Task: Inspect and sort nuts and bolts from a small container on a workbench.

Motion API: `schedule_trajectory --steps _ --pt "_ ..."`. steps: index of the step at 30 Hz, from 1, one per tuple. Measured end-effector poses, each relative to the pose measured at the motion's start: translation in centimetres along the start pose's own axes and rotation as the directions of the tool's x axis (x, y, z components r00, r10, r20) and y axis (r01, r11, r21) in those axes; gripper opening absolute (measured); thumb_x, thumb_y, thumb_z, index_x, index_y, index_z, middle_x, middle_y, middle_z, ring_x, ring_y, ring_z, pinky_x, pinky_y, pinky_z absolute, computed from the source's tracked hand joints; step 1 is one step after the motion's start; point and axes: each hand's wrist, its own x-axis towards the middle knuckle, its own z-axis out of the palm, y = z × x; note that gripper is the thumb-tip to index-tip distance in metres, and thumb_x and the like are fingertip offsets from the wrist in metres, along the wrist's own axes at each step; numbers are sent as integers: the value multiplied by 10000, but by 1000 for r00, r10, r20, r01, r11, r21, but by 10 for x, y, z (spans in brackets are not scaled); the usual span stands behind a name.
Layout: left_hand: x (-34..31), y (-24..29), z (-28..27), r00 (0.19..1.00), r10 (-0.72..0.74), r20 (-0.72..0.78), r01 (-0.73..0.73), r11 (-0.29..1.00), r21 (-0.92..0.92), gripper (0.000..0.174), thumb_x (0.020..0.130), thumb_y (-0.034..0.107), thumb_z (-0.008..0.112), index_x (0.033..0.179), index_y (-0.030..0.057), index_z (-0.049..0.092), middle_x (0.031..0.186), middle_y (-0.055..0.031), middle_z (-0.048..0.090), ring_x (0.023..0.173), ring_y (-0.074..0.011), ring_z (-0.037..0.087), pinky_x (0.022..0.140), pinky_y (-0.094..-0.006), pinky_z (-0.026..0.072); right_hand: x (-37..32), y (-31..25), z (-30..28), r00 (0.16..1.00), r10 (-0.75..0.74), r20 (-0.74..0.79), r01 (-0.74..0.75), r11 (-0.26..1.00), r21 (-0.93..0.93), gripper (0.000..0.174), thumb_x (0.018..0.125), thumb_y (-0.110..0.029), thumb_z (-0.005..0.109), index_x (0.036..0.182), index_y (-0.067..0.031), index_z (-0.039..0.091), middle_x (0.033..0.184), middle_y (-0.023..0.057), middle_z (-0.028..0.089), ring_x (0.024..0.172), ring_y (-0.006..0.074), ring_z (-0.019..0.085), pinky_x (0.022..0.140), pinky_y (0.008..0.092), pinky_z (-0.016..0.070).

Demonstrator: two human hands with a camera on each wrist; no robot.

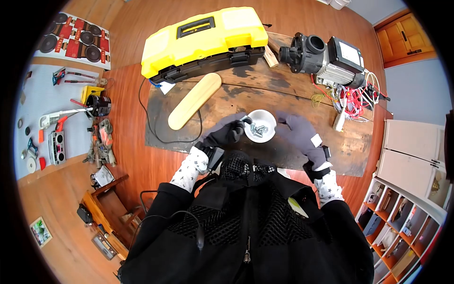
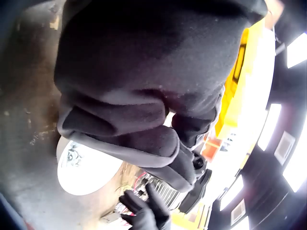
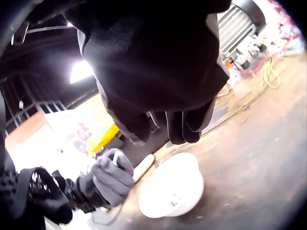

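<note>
Head view: a white bowl (image 1: 261,113) is being supported by the near-middle of the worktop (image 1: 340,149), with loose metal hardware (image 1: 258,130) being contained inside, bolts or screws by the look. A small pale piece (image 1: 245,119) is being pinched by the gloved left hand (image 1: 224,134) with curled fingers, just beside the bowl's left rim; exact type of piece cannot be told. The gloved right hand (image 1: 300,131) is being held open at the bowl's right side, fingers extended and loosely bent, nothing being gripped; whether the rim is being touched cannot be told.

Far left, a yellow and black toolbox (image 1: 205,40) is being carried by the worktop, closed. A long wooden board (image 1: 195,102) with rounded ends is being laid diagonally between toolbox and left hand, with a black cable (image 1: 200,124) being looped around its near end. Far right, a pump with motor (image 1: 326,59) is being supported on its side of the worktop, with tangled red and white wires (image 1: 354,102) being bunched at its near side.
</note>
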Motion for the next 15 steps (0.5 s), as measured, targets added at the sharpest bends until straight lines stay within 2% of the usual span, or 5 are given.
schedule_trajectory --steps 2,7,10,12,15 --pt "-8 -1 -5 1000 -6 -4 5 986 -168 330 999 362 588 1092 47 624 752 52 582 599 -25 566 442 -158 396 -3 23 6 932 -334 142 359 790 -497 455 842 -312 651 1223 -66 621 986 151 712 883 327 690 745 406 541" --pt "-24 6 21 972 5 -235 -43 987 -154 333 982 367 621 1056 42 613 696 64 556 538 -29 541 441 -148 411 12 48 61 805 -523 282 520 393 -758 287 837 -216 643 1087 -78 616 797 80 639 711 276 656 549 441 495" --pt "-23 4 19 967 29 -254 -46 997 -64 366 980 392 618 1064 36 618 686 66 547 516 -21 515 433 -147 396 41 65 99 951 -277 139 281 586 -760 262 842 -169 608 1062 -30 637 767 101 680 668 253 665 535 409 490" --pt "-26 1 18 967 47 -250 -54 998 -22 389 978 408 618 1073 31 620 683 66 540 503 -18 499 428 -147 384 46 57 103 932 -318 173 312 465 -828 206 828 -163 636 959 -10 682 713 82 680 643 244 672 537 395 500" --pt "-32 -2 19 957 83 -277 -72 996 49 438 974 443 614 1097 22 625 656 77 507 482 -11 455 419 -150 350 56 26 87 854 -82 514 507 353 -786 100 807 -147 674 817 -125 771 781 66 723 729 257 719 557 396 523"
